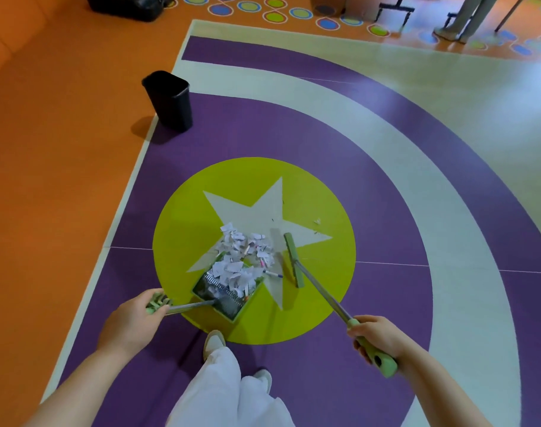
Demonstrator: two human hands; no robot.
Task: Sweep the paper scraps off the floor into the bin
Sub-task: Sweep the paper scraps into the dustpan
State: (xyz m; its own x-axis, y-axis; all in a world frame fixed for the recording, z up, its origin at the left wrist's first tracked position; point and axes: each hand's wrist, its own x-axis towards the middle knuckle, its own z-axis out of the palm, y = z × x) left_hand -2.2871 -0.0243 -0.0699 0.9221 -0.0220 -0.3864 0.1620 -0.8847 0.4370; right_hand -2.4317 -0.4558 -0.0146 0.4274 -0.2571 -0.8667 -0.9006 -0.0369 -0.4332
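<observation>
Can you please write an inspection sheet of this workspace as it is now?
Surface: floor, purple with a green circle and pale star.
Job's things: paper scraps heaped partly in the dustpan; broom beside the heap; black bin upright, apart.
Clutter: pen among the scraps; one stray scrap on the circle.
Grips: left hand holds the dustpan handle; right hand holds the broom handle.
Cables: nothing seen.
Surroundings: black bag, another person's legs.
</observation>
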